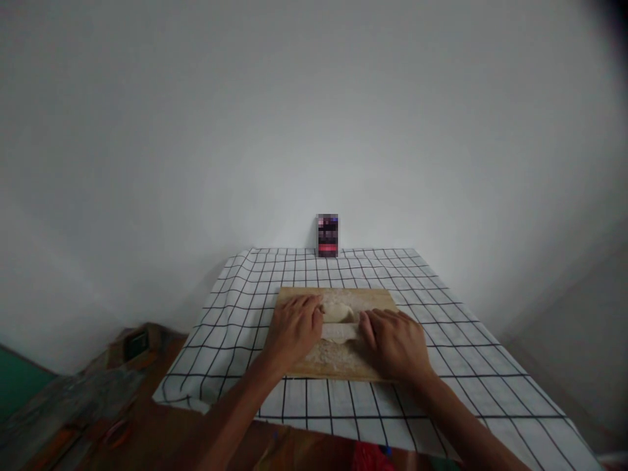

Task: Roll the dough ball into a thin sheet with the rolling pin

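A pale, floured rolling pin [338, 331] lies crosswise on a wooden board [328, 366], pressed over a flat piece of dough [337, 311]. Part of the dough bulges out beyond the pin's far side, and a thin edge shows on the near side. My left hand [297, 327] is closed over the pin's left end. At the other end, my right hand [396, 339] wraps round it with fingers curled. Both ends of the pin are hidden under my hands. White flour dusts the board.
Under the board, a white cloth with black grid lines [235, 327] covers the table. A phone-like dark, blurred object [328, 235] stands upright against the wall at the far edge. A box [135, 343] sits low at the left, beyond the table.
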The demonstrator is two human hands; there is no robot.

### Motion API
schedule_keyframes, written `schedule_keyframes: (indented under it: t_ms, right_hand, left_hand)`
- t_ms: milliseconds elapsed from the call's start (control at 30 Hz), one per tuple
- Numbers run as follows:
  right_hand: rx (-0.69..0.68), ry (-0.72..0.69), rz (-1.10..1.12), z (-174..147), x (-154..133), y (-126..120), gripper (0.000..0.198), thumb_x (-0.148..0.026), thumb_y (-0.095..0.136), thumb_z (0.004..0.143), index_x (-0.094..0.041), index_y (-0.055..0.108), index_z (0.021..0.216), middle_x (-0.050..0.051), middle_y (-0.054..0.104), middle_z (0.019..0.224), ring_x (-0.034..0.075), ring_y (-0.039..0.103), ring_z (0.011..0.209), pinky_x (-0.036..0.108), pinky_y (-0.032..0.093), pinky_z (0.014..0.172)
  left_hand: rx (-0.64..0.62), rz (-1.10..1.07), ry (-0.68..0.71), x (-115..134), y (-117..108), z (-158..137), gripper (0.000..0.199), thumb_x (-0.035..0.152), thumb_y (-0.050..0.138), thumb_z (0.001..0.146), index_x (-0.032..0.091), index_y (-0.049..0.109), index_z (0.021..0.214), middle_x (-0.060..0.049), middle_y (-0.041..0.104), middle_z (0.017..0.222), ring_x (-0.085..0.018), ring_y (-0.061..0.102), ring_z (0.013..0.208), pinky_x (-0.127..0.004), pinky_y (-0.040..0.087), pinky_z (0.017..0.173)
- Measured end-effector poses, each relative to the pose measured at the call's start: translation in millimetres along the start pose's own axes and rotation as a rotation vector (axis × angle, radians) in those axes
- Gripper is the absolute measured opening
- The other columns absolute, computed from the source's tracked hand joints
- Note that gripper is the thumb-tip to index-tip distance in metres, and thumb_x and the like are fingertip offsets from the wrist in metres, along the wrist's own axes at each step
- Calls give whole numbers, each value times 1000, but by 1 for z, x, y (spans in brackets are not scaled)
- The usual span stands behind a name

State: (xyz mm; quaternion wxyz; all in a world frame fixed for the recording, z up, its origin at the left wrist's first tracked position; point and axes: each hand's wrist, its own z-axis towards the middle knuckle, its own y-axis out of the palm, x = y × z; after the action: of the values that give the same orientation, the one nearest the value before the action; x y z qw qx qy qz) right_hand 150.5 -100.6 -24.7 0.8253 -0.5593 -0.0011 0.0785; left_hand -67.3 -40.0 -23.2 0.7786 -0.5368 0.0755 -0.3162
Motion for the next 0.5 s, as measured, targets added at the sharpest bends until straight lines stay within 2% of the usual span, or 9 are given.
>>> schedule_keyframes:
  t_ms: [167, 333, 433, 500]
  right_hand:
    - [-48, -5, -36, -6, -4, -3, 51, -34, 24, 112, -22, 67, 86, 7, 73, 89, 23, 67, 87, 37, 35, 80]
    - [-79, 7, -48, -23, -10, -7, 45, -36, 25, 112, -22, 65, 97, 9, 69, 103, 26, 63, 96, 39, 37, 82]
    - [-16, -1, 2, -41, -13, -3, 39, -37, 28, 112, -22, 64, 111, 11, 67, 126, 28, 59, 111, 42, 38, 93]
    - [52, -16, 45, -49, -14, 1, 37, -39, 32, 112, -22, 62, 124, 12, 60, 143, 30, 53, 126, 43, 37, 102]
  left_hand:
    - [-21, 16, -18, 5, -3, -8, 43, 17, 45, 100, 21, 61, 139, -9, 71, 136, -26, 66, 122, -42, 50, 107]
    - [-41, 59, -6, 11, -4, -24, 51, 20, 42, 102, 17, 47, 152, -14, 69, 138, -30, 66, 122, -47, 49, 108]
    - [-18, 66, 13, 15, -3, -39, 53, 25, 39, 105, 18, 40, 157, -15, 64, 145, -30, 62, 129, -49, 45, 114]
    - [-17, 48, 18, 16, -5, -44, 53, 30, 38, 107, 19, 36, 160, -15, 61, 149, -29, 59, 134, -48, 43, 116]
